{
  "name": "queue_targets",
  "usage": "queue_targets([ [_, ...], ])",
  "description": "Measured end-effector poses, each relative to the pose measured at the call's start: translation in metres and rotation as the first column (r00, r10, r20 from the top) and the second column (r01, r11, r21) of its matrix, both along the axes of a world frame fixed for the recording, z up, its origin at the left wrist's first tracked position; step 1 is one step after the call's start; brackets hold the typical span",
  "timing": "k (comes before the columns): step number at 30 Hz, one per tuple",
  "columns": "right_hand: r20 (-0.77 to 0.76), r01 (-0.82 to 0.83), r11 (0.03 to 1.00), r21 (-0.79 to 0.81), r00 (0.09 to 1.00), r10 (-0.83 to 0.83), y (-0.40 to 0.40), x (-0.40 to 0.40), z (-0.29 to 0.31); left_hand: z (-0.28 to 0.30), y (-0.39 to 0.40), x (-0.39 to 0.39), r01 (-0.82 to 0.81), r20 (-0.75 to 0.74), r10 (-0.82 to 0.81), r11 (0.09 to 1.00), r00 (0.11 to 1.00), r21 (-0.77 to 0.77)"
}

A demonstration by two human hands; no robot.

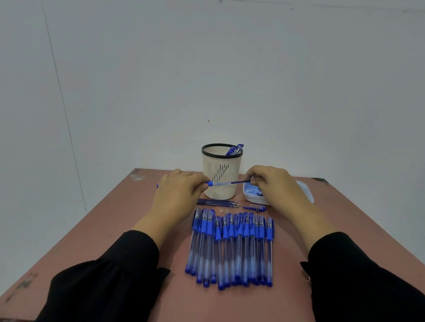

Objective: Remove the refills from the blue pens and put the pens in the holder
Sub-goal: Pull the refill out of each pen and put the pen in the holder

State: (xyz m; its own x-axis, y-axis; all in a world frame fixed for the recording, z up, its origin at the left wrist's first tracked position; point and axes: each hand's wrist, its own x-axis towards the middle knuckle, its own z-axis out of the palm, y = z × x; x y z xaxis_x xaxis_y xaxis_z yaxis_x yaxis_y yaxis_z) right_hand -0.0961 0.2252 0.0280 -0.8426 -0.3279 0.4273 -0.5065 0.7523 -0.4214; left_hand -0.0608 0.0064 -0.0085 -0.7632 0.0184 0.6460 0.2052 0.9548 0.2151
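- My left hand [179,191] grips the barrel of a blue pen [220,184], fingers curled round its end, holding it level just in front of the holder [220,172]
- My right hand [272,187] pinches the far end of the dark refill [240,182] between thumb and fingertips; the refill sticks out of the barrel toward that hand
- The holder is a cream slotted cup with a black rim, standing upright at the far middle of the reddish-brown table [116,229]; a few blue pens [235,150] lean inside against its right rim
- Loose refills [217,203] lie side by side on the table just in front of the holder
- A row of capped blue pens [231,247] lies nearer me, packed closely, caps pointing away
- A small white tray [304,192] sits to the right of the holder, partly hidden behind my right hand
- A small blue piece [254,208] lies in front of the tray; I cannot tell what it is
- Black sleeves [112,279] cover both my forearms
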Motion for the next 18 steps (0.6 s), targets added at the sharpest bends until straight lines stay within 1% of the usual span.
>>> queue_targets([
  [4, 0.011, 0.004, 1.0, 0.002, 1.0, -0.004, -0.001, -0.001, -0.001, 0.001, 0.001, 0.001, 0.019, 0.019, -0.019, 1.0, 1.0, -0.011],
  [7, 0.041, -0.031, 0.998, -0.055, 0.999, 0.034, -0.004, -0.001, -0.003, 0.0, 0.002, 0.001, 0.029, 0.011, -0.029, 1.0, 1.0, -0.004],
  [10, 0.084, -0.102, 0.991, -0.088, 0.99, 0.11, -0.012, 0.005, -0.006, 0.0, 0.006, 0.002, 0.055, 0.015, -0.055, 0.999, 0.998, -0.001],
  [13, 0.173, -0.201, 0.96, -0.195, 0.956, 0.235, -0.021, 0.013, -0.008, 0.0, 0.009, 0.003, 0.084, 0.022, -0.083, 0.996, 0.996, -0.027],
  [14, 0.192, -0.22, 0.953, -0.209, 0.946, 0.26, -0.022, 0.015, -0.008, -0.001, 0.009, 0.002, 0.087, 0.021, -0.086, 0.996, 0.996, -0.034],
  [15, 0.181, -0.221, 0.96, -0.173, 0.951, 0.252, -0.021, 0.014, -0.008, -0.001, 0.008, 0.002, 0.086, 0.016, -0.085, 0.996, 0.996, -0.034],
  [16, 0.146, -0.197, 0.975, -0.105, 0.967, 0.211, -0.018, 0.011, -0.008, -0.001, 0.007, 0.002, 0.081, 0.011, -0.08, 0.996, 0.997, -0.029],
  [17, 0.103, -0.157, 0.986, -0.054, 0.981, 0.162, -0.014, 0.008, -0.007, -0.001, 0.006, 0.001, 0.072, 0.004, -0.072, 0.997, 0.997, -0.023],
  [18, 0.069, -0.119, 0.992, -0.036, 0.99, 0.122, -0.009, 0.006, -0.005, -0.001, 0.005, 0.001, 0.064, -0.003, -0.064, 0.998, 0.998, -0.015],
])
